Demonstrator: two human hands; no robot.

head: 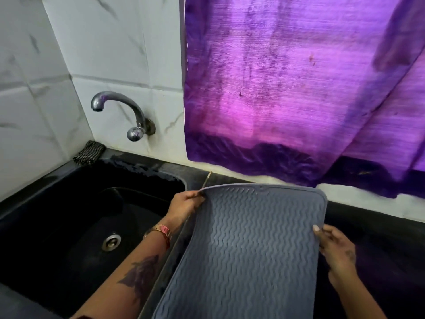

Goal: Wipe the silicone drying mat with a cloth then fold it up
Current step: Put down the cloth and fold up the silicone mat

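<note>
Two hands, left hand [185,203] and right hand [335,249], grip one mat [248,245].

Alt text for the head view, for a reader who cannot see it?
A person holds a grey ribbed silicone mat beside a black sink, left hand pinching its far corner, right hand gripping its right edge. A purple curtain hangs behind; a checked cloth lies below the tap.

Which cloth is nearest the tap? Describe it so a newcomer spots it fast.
Start at the black sink left of the grey drying mat, then look to its far left corner, below the chrome tap. The small checked cloth lies bunched there against the tiled wall. Its black-and-white check sets it apart from the big purple curtain.
</note>
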